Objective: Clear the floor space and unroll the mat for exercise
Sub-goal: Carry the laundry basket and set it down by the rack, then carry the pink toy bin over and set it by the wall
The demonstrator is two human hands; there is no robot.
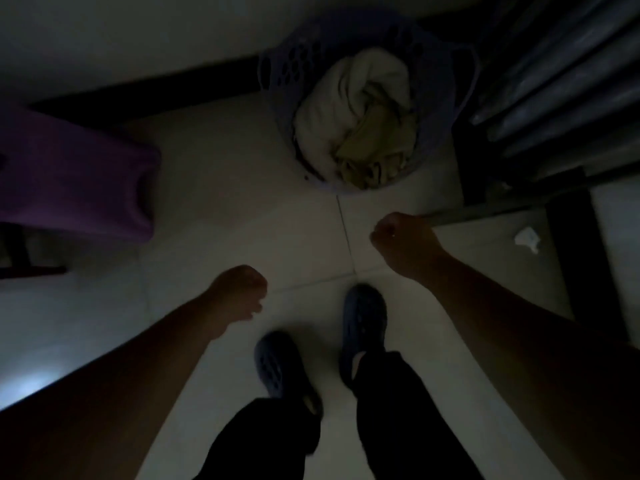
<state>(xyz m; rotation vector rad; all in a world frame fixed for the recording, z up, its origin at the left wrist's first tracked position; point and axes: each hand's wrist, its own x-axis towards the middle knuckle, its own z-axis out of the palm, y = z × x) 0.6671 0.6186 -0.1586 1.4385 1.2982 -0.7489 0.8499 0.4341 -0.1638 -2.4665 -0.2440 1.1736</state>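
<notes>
The room is dim. A pale perforated laundry basket (446, 98) full of white and yellowish cloth stands on the tiled floor (242, 209) ahead of me, against the wall. My left hand (239, 296) hangs over the floor with its fingers curled and nothing in it. My right hand (401, 244) is a closed fist, also holding nothing, below and to the right of the basket. A purple thing (76, 178), perhaps the mat or a cloth, lies at the left; I cannot tell which.
A dark metal frame with slats (554, 98) fills the upper right, one leg (581, 258) reaching the floor. A crumpled white scrap (527, 239) lies beneath it. My feet in blue clogs (363, 320) stand on the tiles. A dark skirting (156, 95) lines the wall.
</notes>
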